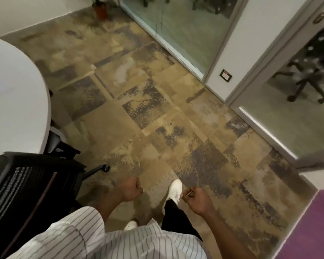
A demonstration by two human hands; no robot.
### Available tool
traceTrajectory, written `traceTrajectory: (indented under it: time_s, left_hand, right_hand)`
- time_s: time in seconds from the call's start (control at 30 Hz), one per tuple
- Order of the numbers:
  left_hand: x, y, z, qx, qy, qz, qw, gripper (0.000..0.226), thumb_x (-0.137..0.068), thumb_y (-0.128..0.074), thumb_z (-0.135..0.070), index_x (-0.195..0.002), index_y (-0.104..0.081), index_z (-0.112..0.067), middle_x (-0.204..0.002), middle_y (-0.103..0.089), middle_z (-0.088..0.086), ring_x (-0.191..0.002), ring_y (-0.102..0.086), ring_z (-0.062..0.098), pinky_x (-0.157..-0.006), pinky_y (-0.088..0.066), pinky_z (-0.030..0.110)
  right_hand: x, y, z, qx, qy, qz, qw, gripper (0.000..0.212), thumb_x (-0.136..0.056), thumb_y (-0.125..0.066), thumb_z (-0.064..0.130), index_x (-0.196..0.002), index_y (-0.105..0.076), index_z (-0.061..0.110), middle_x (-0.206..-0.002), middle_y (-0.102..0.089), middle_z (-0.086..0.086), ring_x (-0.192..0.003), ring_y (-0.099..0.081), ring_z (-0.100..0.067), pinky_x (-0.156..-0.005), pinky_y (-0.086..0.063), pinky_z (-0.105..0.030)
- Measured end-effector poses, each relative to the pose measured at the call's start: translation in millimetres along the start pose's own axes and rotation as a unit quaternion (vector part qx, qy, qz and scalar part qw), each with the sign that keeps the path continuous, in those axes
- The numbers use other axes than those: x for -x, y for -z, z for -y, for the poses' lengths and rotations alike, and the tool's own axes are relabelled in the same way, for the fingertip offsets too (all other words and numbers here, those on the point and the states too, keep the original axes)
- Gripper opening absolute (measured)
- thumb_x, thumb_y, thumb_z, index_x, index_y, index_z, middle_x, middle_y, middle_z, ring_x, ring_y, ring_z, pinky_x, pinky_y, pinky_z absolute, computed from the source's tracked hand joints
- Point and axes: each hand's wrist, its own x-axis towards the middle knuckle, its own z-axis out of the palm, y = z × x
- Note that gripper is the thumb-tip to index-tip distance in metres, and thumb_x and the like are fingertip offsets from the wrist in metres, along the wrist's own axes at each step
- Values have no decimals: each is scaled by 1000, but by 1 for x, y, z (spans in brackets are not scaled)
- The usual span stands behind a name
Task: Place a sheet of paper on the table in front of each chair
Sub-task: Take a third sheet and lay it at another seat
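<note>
Left hand (129, 189), lower centre of frame: curled into a loose fist, nothing visible in it, forearm angled up from a striped sleeve (79, 228).
Right hand (196, 200), just right of it: fingers curled shut, a thin pale sliver at the fingertips, too small to identify; bare forearm running to lower right.
White shoe (174, 191), between the hands, on the carpet; second shoe (130, 225) lower, partly hidden by the shirt.
Carpet (157, 113), patchy tan and grey: broad open floor across centre of frame, from the hands up to the far wall.
Black mesh chair (26, 193), lower left, back toward camera, one caster leg (99, 169) jutting into the open floor.
White table (13, 94), left edge of frame: curved rim bordering the carpet, chair tucked against it.
Sheet of paper: not seen on the visible table surface or in either hand.
Glass partition (185, 30), upper centre.
Doorway (288, 113), right, another office chair (307, 81) beyond.
Plant pot (101, 9), top.
Purple floor (310, 230), lower right corner.
</note>
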Motion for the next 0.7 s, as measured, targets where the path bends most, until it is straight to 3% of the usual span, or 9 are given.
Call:
traceTrajectory:
  time_s: [0.07,0.17,0.33,0.5,0.6,0.7]
  left_hand:
    - [-12,19,-26,20,29,-16,999,30,-97,-73,-40,-79,-53,-25,-82,-66,1,-85,-68,23,-69,-44,32]
    - [-34,50,-64,29,53,-50,997,31,-95,-71,-47,-79,-57,-24,-92,-73,4,-91,-69,22,-78,-50,35]
    - [-70,95,-106,60,58,-84,993,28,-96,-73,-41,-94,-72,-13,-98,-78,7,-95,-73,23,-80,-53,31]
    - [-100,145,-122,107,69,-135,983,27,-91,-72,-40,-94,-77,-14,-98,-80,2,-97,-73,22,-84,-56,34]
    - [-121,177,-111,118,81,-138,980,34,-81,-61,-49,-86,-73,-18,-96,-79,1,-94,-73,23,-84,-60,38]
    - [-150,212,-98,123,86,-145,978,36,-81,-61,-52,-84,-70,-18,-93,-77,2,-92,-73,25,-82,-59,39]
  right_hand:
    - [-30,34,7,29,24,22,999,25,-96,-75,39,-78,-63,27,-64,-65,8,-60,-60,0,-55,-37,-18]
    - [-73,87,27,57,63,41,996,32,-100,-73,33,-72,-56,31,-60,-57,8,-57,-53,-1,-52,-34,-19]
    - [-139,158,71,86,103,40,990,23,-99,-74,37,-79,-62,34,-77,-65,17,-72,-61,-1,-61,-42,-24]
    - [-200,194,136,111,134,39,984,17,-93,-79,41,-84,-67,33,-87,-74,10,-82,-70,-10,-70,-51,-28]
    - [-234,200,175,142,154,58,976,25,-92,-80,40,-76,-61,38,-76,-67,16,-69,-61,5,-60,-42,-15]
    - [-266,204,214,157,165,67,971,21,-92,-79,41,-79,-65,35,-77,-69,12,-67,-60,5,-55,-36,-11]
